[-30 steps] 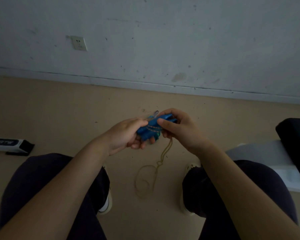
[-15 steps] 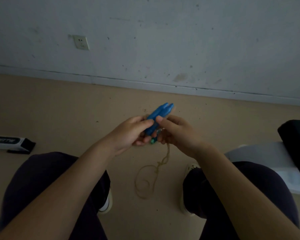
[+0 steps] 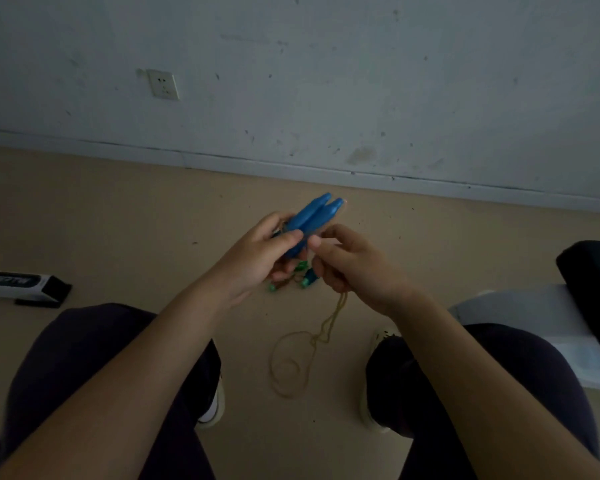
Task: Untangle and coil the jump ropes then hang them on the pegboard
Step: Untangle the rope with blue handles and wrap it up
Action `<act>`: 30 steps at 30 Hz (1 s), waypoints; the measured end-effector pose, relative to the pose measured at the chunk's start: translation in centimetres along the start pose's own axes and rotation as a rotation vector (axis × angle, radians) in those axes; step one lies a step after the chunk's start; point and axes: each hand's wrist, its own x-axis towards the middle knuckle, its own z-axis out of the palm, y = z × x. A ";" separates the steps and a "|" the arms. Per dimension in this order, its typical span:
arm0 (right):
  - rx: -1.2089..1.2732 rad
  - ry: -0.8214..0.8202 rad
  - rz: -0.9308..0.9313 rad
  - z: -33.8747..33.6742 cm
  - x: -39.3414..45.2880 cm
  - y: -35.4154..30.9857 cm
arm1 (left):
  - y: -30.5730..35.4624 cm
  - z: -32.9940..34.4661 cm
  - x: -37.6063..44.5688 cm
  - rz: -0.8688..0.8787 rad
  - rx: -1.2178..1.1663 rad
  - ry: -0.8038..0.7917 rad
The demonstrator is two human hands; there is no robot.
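1. Lying at the frame's left edge on the floor (image 3: 118,216), a box (image 3: 18,285) sits below a wall socket (image 3: 163,84).
2. Gripping two blue handles (image 3: 314,216) at frame centre, the left hand (image 3: 257,258) curls round them, tips pointing upper right.
3. Pinching the tan rope (image 3: 329,320) just beside the handles, the right hand (image 3: 350,265) lets it hang to a loose loop on the floor between the knees.

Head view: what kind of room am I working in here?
Probably a bare indoor room, perhaps storage or a spare room: a scuffed white wall with a socket, a plain beige floor, and a box lying on it.
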 end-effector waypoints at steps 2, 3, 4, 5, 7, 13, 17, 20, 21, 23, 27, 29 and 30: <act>-0.058 -0.023 0.019 -0.1 0.0 -0.2 | -0.1 -0.2 0.0 0.032 -0.011 0.025; -0.107 -0.017 0.013 -0.2 0.0 -0.3 | -0.2 -0.2 0.0 0.049 0.002 0.020; -0.161 0.002 0.006 -0.3 0.1 -0.4 | -0.3 -0.2 0.0 0.066 0.017 0.009; -0.211 0.028 0.002 -0.3 0.1 -0.5 | -0.4 -0.1 -0.1 0.078 0.029 0.000; -0.289 0.050 0.001 -0.2 0.1 -0.6 | -0.5 0.1 -0.1 0.086 0.046 0.000; -0.283 -0.122 -0.102 0.5 -0.7 -0.9 | -0.5 0.0 0.0 0.093 0.173 0.029; -0.305 0.007 -0.093 0.6 -0.3 -0.3 | -0.6 0.0 0.2 0.017 0.185 0.054; -0.374 0.086 -0.075 0.6 0.2 0.3 | -0.8 0.2 0.3 -0.035 0.115 0.071; -0.370 0.092 -0.084 0.6 0.3 0.4 | -0.7 0.3 0.4 -0.044 0.079 0.074; -0.345 0.097 -0.099 0.7 0.3 0.3 | -0.6 0.2 0.3 -0.042 0.017 0.062; -0.330 0.084 -0.046 0.8 0.4 0.5 | -0.6 -0.2 0.2 0.026 0.127 0.046; -0.319 0.045 0.009 0.8 0.4 0.5 | -0.8 -0.2 0.3 0.066 0.222 0.091; -0.324 0.011 0.021 0.7 0.3 0.4 | -1.0 -0.3 0.4 0.085 0.244 0.122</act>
